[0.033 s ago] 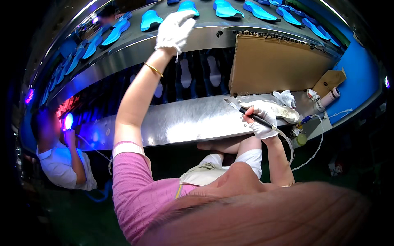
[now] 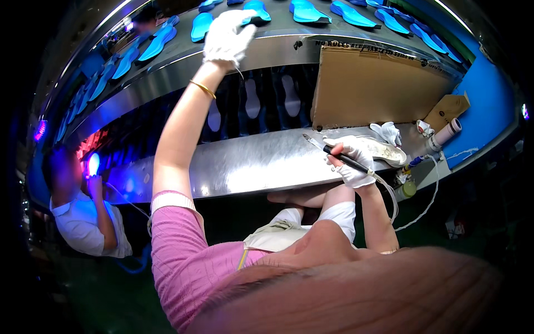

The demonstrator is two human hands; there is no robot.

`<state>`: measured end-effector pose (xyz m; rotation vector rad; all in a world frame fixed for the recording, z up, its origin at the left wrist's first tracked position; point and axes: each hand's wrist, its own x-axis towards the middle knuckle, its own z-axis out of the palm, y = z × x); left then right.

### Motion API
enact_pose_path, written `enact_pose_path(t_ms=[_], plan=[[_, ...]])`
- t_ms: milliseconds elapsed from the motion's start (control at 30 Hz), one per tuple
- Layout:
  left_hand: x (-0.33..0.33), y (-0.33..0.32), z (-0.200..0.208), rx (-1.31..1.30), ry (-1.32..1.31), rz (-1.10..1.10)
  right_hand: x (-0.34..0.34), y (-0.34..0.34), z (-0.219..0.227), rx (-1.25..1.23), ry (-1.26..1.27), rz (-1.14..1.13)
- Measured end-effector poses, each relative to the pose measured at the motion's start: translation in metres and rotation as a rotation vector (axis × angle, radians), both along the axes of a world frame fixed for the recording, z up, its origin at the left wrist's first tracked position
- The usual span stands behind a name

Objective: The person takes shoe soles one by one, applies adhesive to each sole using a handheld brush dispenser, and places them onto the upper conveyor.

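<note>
My left hand (image 2: 229, 38), in a white glove, reaches to the raised dark ledge at the back. Its fingers are stretched out at the left edge of a blue insole-shaped piece (image 2: 258, 11) with a black end, and its grip looks loose. Left of the hand, another blue piece (image 2: 201, 26) is partly covered by it. My right hand (image 2: 356, 161), in a white glove with some fingertips bare, is closed around a black pen-shaped tool (image 2: 350, 162) with a metal tip and a cord. The tool points left, above the steel bench (image 2: 245, 161). A whitish sole-shaped piece (image 2: 389, 154) lies beside that hand.
More blue pieces (image 2: 350, 15) line the curved ledge. A cardboard sheet (image 2: 378, 89) stands behind the bench. A crumpled white glove (image 2: 387, 133) and a roll (image 2: 446, 131) lie at right. Another person (image 2: 83, 217) sits at left near a bright light.
My left hand has shifted slightly left, uncovering more of the blue piece by its fingers and covering some of the one to the left. My right hand and its tool stay nearly still.
</note>
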<state>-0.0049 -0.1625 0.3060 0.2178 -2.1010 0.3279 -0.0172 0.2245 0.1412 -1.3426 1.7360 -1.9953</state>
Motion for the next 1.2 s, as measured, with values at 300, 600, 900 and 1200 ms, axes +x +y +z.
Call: enact_pose_path(t_ms=[300,600,900,1200], plan=[[0.065,-0.017,-0.011,0.117,0.054,-0.009,0.007,0.0,-0.018,0.093,-0.105,-0.021],[0.158,0.109,-0.003,1.001,0.674,-1.184,0.011,0.004,-0.021,0.122,-0.164,-0.04],[0.151,0.178,-0.179,2.555,-0.076,-1.484,0.024,0.005,-0.037,0.143,-0.186,-0.06],[0.142,0.217,-0.227,2.814,0.357,-1.882,0.042,-0.023,-0.023,-0.003,-0.343,0.124]])
